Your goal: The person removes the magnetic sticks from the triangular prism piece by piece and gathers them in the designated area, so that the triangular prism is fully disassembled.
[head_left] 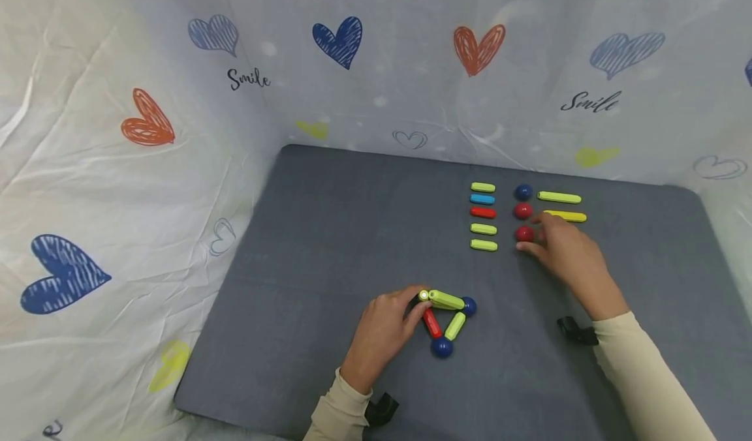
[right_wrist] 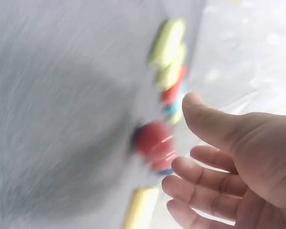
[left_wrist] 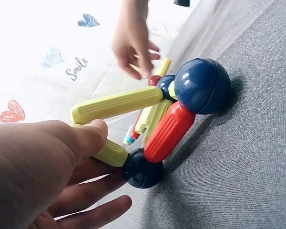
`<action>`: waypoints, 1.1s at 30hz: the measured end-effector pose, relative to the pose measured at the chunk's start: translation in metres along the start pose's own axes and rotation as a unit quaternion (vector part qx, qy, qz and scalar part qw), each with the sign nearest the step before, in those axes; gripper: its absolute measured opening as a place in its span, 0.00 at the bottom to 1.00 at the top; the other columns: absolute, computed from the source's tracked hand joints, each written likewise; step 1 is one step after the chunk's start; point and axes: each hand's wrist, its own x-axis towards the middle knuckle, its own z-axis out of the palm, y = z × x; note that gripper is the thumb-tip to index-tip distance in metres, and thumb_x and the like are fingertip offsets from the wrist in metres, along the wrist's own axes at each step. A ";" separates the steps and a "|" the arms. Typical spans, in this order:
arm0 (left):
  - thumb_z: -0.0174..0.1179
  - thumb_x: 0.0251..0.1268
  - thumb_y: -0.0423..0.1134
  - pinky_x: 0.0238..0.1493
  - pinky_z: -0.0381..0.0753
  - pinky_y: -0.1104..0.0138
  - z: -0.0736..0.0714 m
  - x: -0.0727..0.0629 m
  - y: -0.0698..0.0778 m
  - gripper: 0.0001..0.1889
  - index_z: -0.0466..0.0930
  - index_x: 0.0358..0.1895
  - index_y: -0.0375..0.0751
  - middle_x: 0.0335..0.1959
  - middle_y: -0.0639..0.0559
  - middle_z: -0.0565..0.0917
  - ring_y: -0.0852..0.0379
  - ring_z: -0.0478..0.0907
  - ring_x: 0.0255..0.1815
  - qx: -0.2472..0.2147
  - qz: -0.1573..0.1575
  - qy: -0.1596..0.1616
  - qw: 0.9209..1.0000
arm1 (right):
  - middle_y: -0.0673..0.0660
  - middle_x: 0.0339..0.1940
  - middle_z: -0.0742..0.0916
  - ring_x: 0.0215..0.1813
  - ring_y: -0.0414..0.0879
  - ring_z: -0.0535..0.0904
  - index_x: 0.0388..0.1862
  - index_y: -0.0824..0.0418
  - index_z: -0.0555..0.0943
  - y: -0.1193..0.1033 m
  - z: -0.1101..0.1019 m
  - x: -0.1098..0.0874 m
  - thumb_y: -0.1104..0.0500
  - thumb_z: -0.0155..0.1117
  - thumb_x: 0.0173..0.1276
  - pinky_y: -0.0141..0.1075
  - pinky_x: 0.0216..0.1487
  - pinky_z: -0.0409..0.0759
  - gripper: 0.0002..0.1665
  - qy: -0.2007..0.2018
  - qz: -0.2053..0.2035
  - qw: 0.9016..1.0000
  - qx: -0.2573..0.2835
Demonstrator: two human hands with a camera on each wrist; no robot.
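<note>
My left hand (head_left: 380, 330) pinches a yellow-green magnetic rod (left_wrist: 109, 152) between thumb and fingers. That rod stands on a blue ball (left_wrist: 143, 169) and leans against the end of another yellow-green rod (head_left: 446, 299). They belong to a frame with a red rod (head_left: 431, 323), a low yellow-green rod (head_left: 455, 325) and further blue balls (head_left: 442, 347) at its corners. My right hand (head_left: 570, 252) reaches over the nearest red ball (head_left: 524, 233), thumb and fingers spread apart. In the right wrist view a gap shows between its fingertips and the red ball (right_wrist: 155, 143).
A column of short rods, yellow-green, blue (head_left: 482, 199) and red (head_left: 483, 212), lies left of the balls. Another red ball (head_left: 523, 211) and a blue ball (head_left: 523, 192) sit behind. Longer yellow rods (head_left: 559, 197) lie to their right. A heart-printed cloth (head_left: 382, 69) rises behind the grey table (head_left: 329, 232).
</note>
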 end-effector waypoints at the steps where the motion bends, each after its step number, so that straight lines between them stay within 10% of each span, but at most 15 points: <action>1: 0.65 0.78 0.49 0.26 0.73 0.72 0.000 0.000 0.000 0.17 0.86 0.63 0.51 0.50 0.54 0.91 0.71 0.71 0.22 0.000 0.000 0.000 1.000 | 0.63 0.38 0.87 0.36 0.54 0.82 0.60 0.69 0.79 -0.007 -0.003 -0.005 0.50 0.81 0.66 0.56 0.35 0.82 0.34 0.006 -0.007 1.000 -0.001; 14: 0.63 0.79 0.50 0.32 0.83 0.67 0.000 -0.002 -0.001 0.17 0.86 0.63 0.50 0.50 0.54 0.91 0.66 0.83 0.30 0.009 0.013 0.016 1.000 | 0.52 0.45 0.87 0.43 0.45 0.83 0.60 0.57 0.84 -0.101 0.021 -0.070 0.48 0.79 0.68 0.43 0.41 0.84 0.27 0.004 -0.175 0.983 0.062; 33: 0.62 0.80 0.51 0.40 0.88 0.62 0.002 0.000 0.000 0.17 0.86 0.62 0.49 0.50 0.54 0.91 0.60 0.89 0.40 0.020 0.021 0.014 0.999 | 0.49 0.45 0.86 0.45 0.43 0.81 0.56 0.57 0.86 -0.117 0.056 -0.084 0.56 0.85 0.61 0.43 0.45 0.85 0.25 0.002 -0.187 0.982 0.040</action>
